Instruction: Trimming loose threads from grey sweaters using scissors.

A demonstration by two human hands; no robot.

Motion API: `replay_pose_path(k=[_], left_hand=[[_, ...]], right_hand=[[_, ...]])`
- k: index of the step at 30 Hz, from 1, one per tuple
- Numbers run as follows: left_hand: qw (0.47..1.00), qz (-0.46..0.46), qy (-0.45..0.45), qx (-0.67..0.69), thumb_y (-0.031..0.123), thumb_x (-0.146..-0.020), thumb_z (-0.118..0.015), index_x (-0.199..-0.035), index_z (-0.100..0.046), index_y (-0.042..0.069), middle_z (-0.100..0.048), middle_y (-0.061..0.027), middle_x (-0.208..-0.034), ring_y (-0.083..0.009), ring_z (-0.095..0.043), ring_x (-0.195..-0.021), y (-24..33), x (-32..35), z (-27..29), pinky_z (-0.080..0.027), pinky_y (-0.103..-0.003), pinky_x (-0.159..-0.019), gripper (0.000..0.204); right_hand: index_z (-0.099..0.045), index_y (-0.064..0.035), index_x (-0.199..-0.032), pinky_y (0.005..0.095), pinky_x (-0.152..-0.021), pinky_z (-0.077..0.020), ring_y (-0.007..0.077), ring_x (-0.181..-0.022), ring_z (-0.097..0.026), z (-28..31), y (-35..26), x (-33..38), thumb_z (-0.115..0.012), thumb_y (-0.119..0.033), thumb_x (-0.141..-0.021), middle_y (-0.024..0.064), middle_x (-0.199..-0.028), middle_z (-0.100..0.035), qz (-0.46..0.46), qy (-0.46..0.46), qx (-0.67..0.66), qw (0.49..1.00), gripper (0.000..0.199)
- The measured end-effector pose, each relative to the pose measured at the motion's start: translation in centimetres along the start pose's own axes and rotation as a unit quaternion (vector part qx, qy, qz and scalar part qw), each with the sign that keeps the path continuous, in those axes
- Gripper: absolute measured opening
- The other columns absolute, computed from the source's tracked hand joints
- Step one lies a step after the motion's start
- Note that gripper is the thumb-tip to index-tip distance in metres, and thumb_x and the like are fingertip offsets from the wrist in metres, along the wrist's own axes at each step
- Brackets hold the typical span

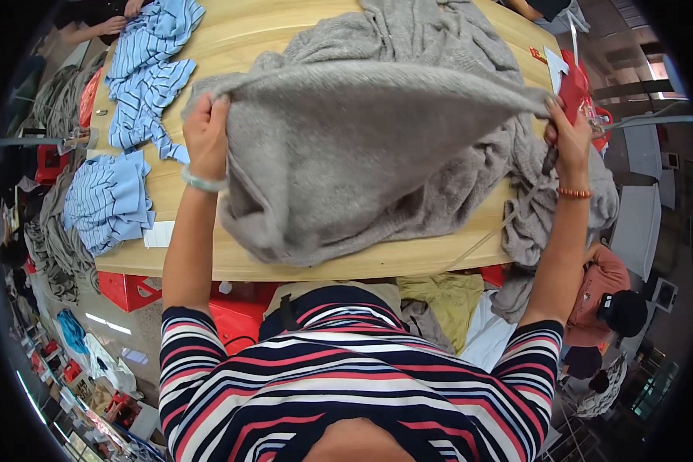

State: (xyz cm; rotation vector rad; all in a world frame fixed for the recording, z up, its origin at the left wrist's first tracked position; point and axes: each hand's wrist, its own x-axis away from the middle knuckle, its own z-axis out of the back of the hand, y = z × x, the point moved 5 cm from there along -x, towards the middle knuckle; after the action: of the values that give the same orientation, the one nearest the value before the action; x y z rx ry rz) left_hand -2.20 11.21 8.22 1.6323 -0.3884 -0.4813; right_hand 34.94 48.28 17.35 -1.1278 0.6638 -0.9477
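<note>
A grey knit garment (354, 154) is stretched between my two hands above the wooden table (231, 35), its upper edge pulled nearly taut and its lower part hanging in folds. My left hand (207, 135) is closed on its left corner, thumb on top. At the other end, my right hand (570, 138) pinches the narrow right corner. A small dark object (550, 159) shows below the right palm; I cannot make out its kind or whether it is held. More grey knit fabric (416, 31) lies heaped behind the stretched piece and on the table's right side.
Blue striped cloth pieces (150, 69) and a folded blue striped stack (108, 202) lie at the left. A pale cord (481, 240) crosses the right front. Red stools (131, 291) stand below the table edge. Another person's hand (114, 25) is at the far left; someone in orange (604, 285) sits right.
</note>
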Motion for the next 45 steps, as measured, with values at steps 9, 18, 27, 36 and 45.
replay_pose_path(k=[9, 18, 27, 36, 45], left_hand=[[0.997, 0.030, 0.045, 0.052, 0.013, -0.093, -0.059, -0.097, -0.064, 0.002, -0.060, 0.0041, -0.086, -0.0030, -0.049, -0.076, -3.5, -1.0, 3.6, -0.040, -0.018, -0.067, 0.013], [0.883, 0.003, -0.440, -0.165, 0.016, -0.086, -0.063, -0.109, -0.062, 0.003, -0.063, -0.0117, -0.103, -0.0247, -0.060, -0.097, 0.3, 11.8, -6.0, -0.047, -0.035, -0.084, 0.027], [0.873, -0.167, -0.127, -0.440, 0.026, -0.073, -0.075, -0.109, -0.061, 0.008, -0.060, -0.0132, -0.105, -0.0315, -0.054, -0.102, -3.7, 14.5, -2.3, -0.041, -0.041, -0.087, 0.042], [0.799, -0.025, -0.431, -0.418, 0.034, -0.071, -0.075, -0.110, -0.059, 0.007, -0.061, -0.0123, -0.097, -0.0313, -0.055, -0.095, -4.0, 20.4, -3.9, -0.042, -0.042, -0.085, 0.050], [0.818, 0.073, -0.506, -0.263, 0.027, -0.076, -0.072, -0.108, -0.063, 0.006, -0.060, -0.0129, -0.099, -0.0322, -0.055, -0.097, -7.4, 26.7, -6.0, -0.042, -0.041, -0.086, 0.039]], right_hand=[[-0.060, -0.0066, -0.095, 0.0177, -0.041, -0.0277, 0.0018, -0.045, -0.039, -5.1, 2.4, -0.9, -0.065, -0.020, -0.089, -0.0038, -0.061, -0.053, -0.036, -0.028, -0.006, 0.999, 0.016], [-0.059, -0.0054, -0.087, 0.0225, -0.041, -0.0339, 0.0063, -0.044, -0.044, 5.3, 11.6, 1.2, -0.064, -0.024, -0.086, -0.0041, -0.057, -0.048, -0.074, 0.028, 0.245, 0.966, 0.019], [-0.065, -0.0001, -0.093, 0.0287, -0.050, -0.0433, 0.0124, -0.052, -0.054, 5.9, 18.1, 6.3, -0.063, -0.018, -0.083, 0.0037, -0.066, -0.063, -0.049, 0.050, 0.402, 0.913, 0.021], [-0.061, 0.0035, -0.108, 0.0301, -0.076, -0.0500, 0.0148, -0.089, -0.063, -12.7, 8.6, 9.0, -0.075, -0.024, -0.079, 0.0123, -0.096, -0.067, 0.008, -0.195, 0.238, 0.952, 0.042], [-0.058, 0.0029, -0.105, 0.0396, -0.071, -0.0472, 0.0321, -0.079, -0.062, -18.5, 12.5, 10.7, -0.074, -0.023, -0.072, 0.0200, -0.082, -0.062, 0.024, -0.210, 0.397, 0.893, 0.045]])
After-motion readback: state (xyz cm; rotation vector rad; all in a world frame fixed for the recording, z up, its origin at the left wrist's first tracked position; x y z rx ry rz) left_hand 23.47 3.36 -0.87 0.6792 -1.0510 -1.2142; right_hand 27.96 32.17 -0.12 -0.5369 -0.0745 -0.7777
